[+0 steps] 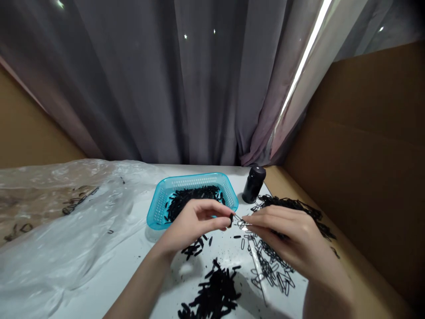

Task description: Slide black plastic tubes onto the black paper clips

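My left hand point(199, 217) pinches a small black strip point(231, 220) between thumb and fingertips, just in front of the blue basket. Opposite it, my right hand point(288, 228) has its fingertips closed on a thin wire loop point(239, 220), whose far end meets or nearly meets the black strip. Whether the two are joined cannot be made out. Under and around my right hand lies a spread of dark wire loops point(275, 274). A heap of short black strips point(215, 290) is on the table below my hands, with a few more strips point(195, 248) beneath my left wrist.
The blue basket point(156, 199) holds many black strips. A black bottle point(254, 184) stands behind my right hand. A thin, pale stick point(258, 270) lies among the loops. Clear plastic sheeting point(83, 248) covers the left side. Cardboard walls point(372, 177) and a grey curtain point(149, 88) enclose the table.
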Action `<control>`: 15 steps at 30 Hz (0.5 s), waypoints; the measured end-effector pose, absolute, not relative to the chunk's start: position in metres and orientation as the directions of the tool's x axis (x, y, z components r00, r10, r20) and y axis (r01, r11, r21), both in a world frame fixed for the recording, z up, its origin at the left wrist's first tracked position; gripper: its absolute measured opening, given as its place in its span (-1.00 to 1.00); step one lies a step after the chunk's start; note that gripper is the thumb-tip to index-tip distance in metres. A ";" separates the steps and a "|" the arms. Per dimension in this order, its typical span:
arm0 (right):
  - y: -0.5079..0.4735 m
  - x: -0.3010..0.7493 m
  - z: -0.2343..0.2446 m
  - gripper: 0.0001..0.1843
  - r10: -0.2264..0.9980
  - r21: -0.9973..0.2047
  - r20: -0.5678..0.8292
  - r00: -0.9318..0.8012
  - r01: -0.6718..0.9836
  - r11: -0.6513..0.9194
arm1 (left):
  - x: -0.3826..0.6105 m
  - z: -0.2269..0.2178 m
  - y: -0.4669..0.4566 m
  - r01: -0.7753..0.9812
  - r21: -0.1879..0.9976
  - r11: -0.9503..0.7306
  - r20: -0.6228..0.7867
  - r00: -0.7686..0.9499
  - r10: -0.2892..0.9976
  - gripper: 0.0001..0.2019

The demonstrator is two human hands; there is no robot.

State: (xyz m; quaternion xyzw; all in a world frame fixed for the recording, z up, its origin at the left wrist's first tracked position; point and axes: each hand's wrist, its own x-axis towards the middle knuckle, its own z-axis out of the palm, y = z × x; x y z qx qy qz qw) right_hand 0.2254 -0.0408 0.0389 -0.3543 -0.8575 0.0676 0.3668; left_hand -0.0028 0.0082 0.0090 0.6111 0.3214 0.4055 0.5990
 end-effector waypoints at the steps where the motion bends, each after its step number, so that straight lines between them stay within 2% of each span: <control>1: -0.040 0.228 0.039 -0.82 0.689 -0.376 0.519 -0.505 0.590 0.715 | -0.006 0.009 0.010 0.092 0.972 -0.214 0.144 0.486 0.862 -0.92; 3: -0.039 0.234 0.038 -0.82 0.738 -0.368 0.429 -0.520 0.646 0.669 | -0.011 0.004 0.013 0.388 0.816 -0.428 0.133 0.595 0.792 -0.85; 5: -0.036 0.237 0.036 -0.82 0.765 -0.351 0.381 -0.519 0.685 0.639 | -0.014 -0.007 0.017 0.620 0.614 -0.488 0.008 0.613 0.790 -0.81; 6: -0.036 0.237 0.036 -0.83 0.771 -0.343 0.362 -0.523 0.695 0.632 | -0.014 -0.014 0.018 0.669 0.573 -0.473 -0.025 0.591 0.806 -0.79; 10: -0.035 0.239 0.033 -0.87 0.782 -0.342 0.283 -0.555 0.703 0.623 | -0.007 -0.041 0.021 0.749 0.507 -0.426 -0.061 0.525 0.849 -0.73; 15: -0.037 0.241 0.033 -0.91 0.803 -0.330 0.239 -0.546 0.732 0.596 | 0.025 -0.067 0.024 0.702 0.545 -0.458 -0.079 0.588 0.805 -0.80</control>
